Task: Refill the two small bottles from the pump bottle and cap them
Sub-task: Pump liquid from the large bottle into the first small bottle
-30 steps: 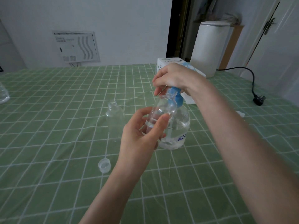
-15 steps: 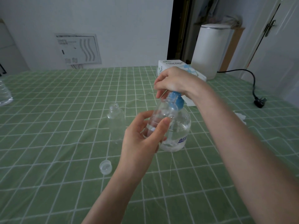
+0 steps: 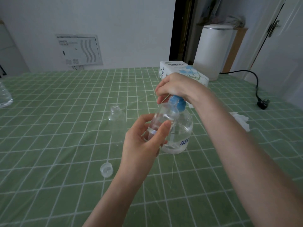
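Observation:
My left hand [image 3: 142, 143] grips a small clear bottle [image 3: 162, 118], tilted with its open mouth up under the pump nozzle; a little liquid shows in it. Behind it stands the clear pump bottle [image 3: 182, 130] with a blue collar, on the green checked tablecloth [image 3: 57, 145]. My right hand [image 3: 175, 86] is closed over the pump head, which is hidden beneath it. A second small clear bottle [image 3: 117, 122] stands uncapped to the left. One clear cap [image 3: 106, 169] lies in front of it.
A tissue box [image 3: 178, 69] sits behind my right hand, a white cylindrical appliance [image 3: 213, 51] further back. A crumpled tissue [image 3: 241, 120] lies at the right, a black plug and cable [image 3: 262, 104] beyond it. Part of a large clear bottle [image 3: 5, 95] shows at the left edge.
Both hands and both bottles keep the same hold and place; the small bottle has tipped very slightly. The view has shifted a little.

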